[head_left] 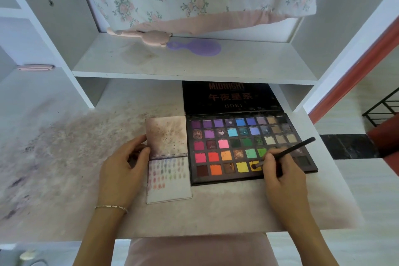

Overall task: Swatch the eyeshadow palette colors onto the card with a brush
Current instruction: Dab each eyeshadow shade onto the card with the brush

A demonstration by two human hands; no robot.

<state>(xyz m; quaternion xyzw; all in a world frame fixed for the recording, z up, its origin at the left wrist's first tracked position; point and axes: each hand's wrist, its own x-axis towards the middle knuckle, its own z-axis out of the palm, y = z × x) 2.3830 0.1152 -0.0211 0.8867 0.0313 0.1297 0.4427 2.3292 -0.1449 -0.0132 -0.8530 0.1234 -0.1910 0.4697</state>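
1. The desk (64, 157), white and smudged with powder, carries everything; its front edge is nearest me.
2. The eyeshadow palette (248, 147) lies open toward the desk's right edge, lid (231, 97) flat behind it toward the back.
3. The card (168, 179) sits just left of the palette, touching it, rows of faint swatches across its near half.
4. My left hand (123, 170) pinches the card's left edge, thumb on top.
5. My right hand (280, 170) grips the brush (287, 152), tip in a yellow pan (255, 166) in the palette's front row.
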